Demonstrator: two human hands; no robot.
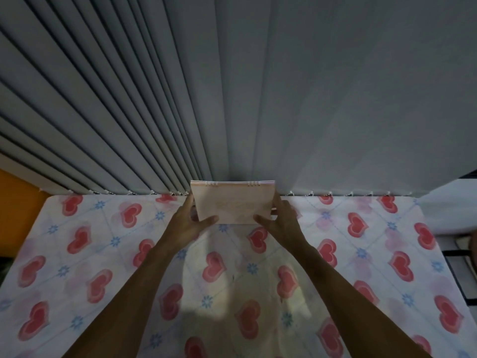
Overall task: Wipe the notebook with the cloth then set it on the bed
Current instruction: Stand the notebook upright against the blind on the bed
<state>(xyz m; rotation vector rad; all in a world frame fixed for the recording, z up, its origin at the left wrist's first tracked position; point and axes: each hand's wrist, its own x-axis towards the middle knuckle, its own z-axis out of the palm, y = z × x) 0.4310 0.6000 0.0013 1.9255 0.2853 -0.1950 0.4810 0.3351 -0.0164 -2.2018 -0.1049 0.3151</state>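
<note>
Now, over on the far left, an orange wall edges the scene, and the grey vertical blinds fan down to meet the far side of the bed with its heart-print sheet. Moving in, the left hand comes up from below, thumb pressed on the near face and fingers wrapped behind the left edge of the spiral notebook, closed firmly on it. The notebook stands nearly upright, its wire binding on top, held over the far part of the bed just in front of the blinds; whether its lower edge touches the sheet I cannot tell. On its other side the right hand mirrors the grip, thumb on the cover, fingers curled round the right edge. Two hands at opposite edges keep it square and steady, which looks like a careful placing, so this reads as the setting-down step. No cloth is in view. Far right, something white sits beyond the mattress corner.
</note>
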